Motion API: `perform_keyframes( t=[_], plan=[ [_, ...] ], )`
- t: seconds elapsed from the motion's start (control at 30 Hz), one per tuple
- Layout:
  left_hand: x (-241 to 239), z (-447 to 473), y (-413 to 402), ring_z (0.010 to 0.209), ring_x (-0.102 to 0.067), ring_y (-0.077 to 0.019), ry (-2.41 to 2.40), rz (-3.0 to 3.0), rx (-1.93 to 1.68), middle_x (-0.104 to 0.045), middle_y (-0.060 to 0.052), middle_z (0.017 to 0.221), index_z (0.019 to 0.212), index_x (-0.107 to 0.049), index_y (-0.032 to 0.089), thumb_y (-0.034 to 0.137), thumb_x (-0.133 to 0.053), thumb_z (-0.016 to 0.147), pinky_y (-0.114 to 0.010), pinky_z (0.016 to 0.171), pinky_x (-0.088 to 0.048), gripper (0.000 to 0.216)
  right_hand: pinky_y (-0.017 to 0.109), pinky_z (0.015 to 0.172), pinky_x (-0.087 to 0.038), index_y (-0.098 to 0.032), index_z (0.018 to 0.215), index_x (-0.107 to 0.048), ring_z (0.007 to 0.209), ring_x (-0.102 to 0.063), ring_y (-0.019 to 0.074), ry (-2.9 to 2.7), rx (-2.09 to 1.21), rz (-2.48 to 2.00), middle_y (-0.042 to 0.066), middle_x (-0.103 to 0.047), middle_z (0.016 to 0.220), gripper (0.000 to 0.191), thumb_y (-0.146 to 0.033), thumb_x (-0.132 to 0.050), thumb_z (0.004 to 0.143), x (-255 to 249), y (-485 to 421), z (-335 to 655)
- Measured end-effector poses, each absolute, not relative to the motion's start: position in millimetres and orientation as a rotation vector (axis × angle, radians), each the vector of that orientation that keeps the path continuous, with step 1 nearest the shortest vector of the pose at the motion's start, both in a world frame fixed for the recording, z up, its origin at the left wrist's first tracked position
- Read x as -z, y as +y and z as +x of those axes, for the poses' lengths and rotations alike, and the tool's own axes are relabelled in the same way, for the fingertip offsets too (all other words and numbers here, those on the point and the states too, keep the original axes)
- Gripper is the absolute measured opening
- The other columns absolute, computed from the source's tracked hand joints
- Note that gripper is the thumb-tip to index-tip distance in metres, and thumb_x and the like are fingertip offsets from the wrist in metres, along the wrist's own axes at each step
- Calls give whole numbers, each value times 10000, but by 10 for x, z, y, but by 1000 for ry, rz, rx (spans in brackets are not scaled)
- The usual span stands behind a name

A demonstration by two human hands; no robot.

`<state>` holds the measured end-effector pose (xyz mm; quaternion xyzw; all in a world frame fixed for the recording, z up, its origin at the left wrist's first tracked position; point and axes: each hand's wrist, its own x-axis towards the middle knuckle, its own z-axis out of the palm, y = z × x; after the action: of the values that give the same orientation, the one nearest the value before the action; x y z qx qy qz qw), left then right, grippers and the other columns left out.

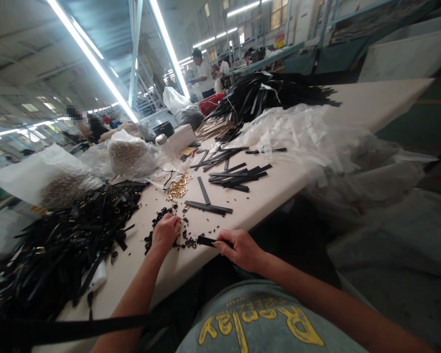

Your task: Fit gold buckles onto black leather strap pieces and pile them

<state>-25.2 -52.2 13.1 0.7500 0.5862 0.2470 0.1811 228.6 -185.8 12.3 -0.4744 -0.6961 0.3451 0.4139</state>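
Observation:
At the table's near edge my right hand (239,249) is closed round a black strap (206,241), whose end sticks out to the left between thumb and fingers. My left hand (165,231) is over a scatter of small black loops (160,214), fingertips pinched together. Whatever is in that pinch is too small to make out. Just beyond the left hand lies a heap of gold buckles (179,187). Several flat black strips (238,175) lie loose farther back, and two more strips (208,207) rest between the hands and that group.
A large pile of black straps with gold fittings (59,245) covers the left side. Behind it stand plastic bags of small parts (128,156). A bundle of long black strips (264,95) and crumpled clear plastic (294,132) lie at the back right. A person (203,73) stands farther off.

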Motion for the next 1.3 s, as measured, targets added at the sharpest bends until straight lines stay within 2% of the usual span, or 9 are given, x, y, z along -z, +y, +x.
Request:
perform_keyframes(
  t=[0.13,0.23,0.4,0.57,0.83,1.03,1.1,1.3],
  plan=[
    [-123,-275,-660,683,-626,-167,1537,1668,-889,-674,-41,794,902,-721,179,338,-704,738,-295,680,-512,229,206,526,-388,-170,743,-623,520,-536,100,-1698,-964,-1194,-10,-647,625,232,-291,-527,917,-99,-1845,2244],
    [-100,-219,-800,569,-591,-107,1384,1306,-965,-645,-14,714,931,-683,154,337,-714,738,-224,555,-505,268,196,492,-388,-169,758,-615,464,-527,86,-1653,-1084,-1194,-12,-654,630,231,-303,-518,918,-80,-1828,2189],
    [-134,-55,-1040,567,-568,-55,1146,875,-994,-592,-12,724,894,-636,142,176,-609,827,-131,512,-494,80,187,461,-383,-167,764,-606,446,-534,85,-1623,-1188,-1192,-11,-644,623,223,-302,-510,913,-64,-1814,2125],
    [-186,44,-1164,576,-567,-39,759,217,-1015,-558,-5,735,953,-629,132,93,-497,899,-91,499,-497,147,181,454,-380,-162,761,-609,438,-519,75,-1614,-1203,-1198,-16,-635,625,218,-285,-506,910,-47,-1797,2117],
    [-57,55,-1241,513,-532,-28,714,111,-1045,-513,14,663,834,-612,119,61,-462,905,-80,460,-472,176,178,455,-380,-166,773,-612,439,-531,76,-1610,-1198,-1227,-14,-651,627,220,-301,-511,916,-12,-1783,2106],
    [-98,30,-1276,568,-605,-20,788,45,-1038,-611,-34,799,1016,-633,143,44,-368,947,-52,504,-510,292,182,452,-370,-163,795,-622,450,-535,86,-1643,-1200,-1236,-7,-655,626,226,-309,-508,924,22,-1769,2071],
    [-116,27,-1289,587,-631,-25,830,49,-1040,-631,-41,825,1013,-633,151,42,-355,954,-63,527,-536,305,183,451,-367,-163,793,-620,452,-533,86,-1643,-1205,-1234,-7,-654,627,224,-309,-509,922,32,-1766,2060],
    [-86,25,-1313,592,-657,-35,940,146,-1086,-665,-37,813,917,-631,131,5,-451,913,-55,512,-535,219,181,454,-354,-163,787,-624,452,-515,79,-1664,-1190,-1235,-17,-638,609,224,-304,-513,921,21,-1771,2056]
  ],
)
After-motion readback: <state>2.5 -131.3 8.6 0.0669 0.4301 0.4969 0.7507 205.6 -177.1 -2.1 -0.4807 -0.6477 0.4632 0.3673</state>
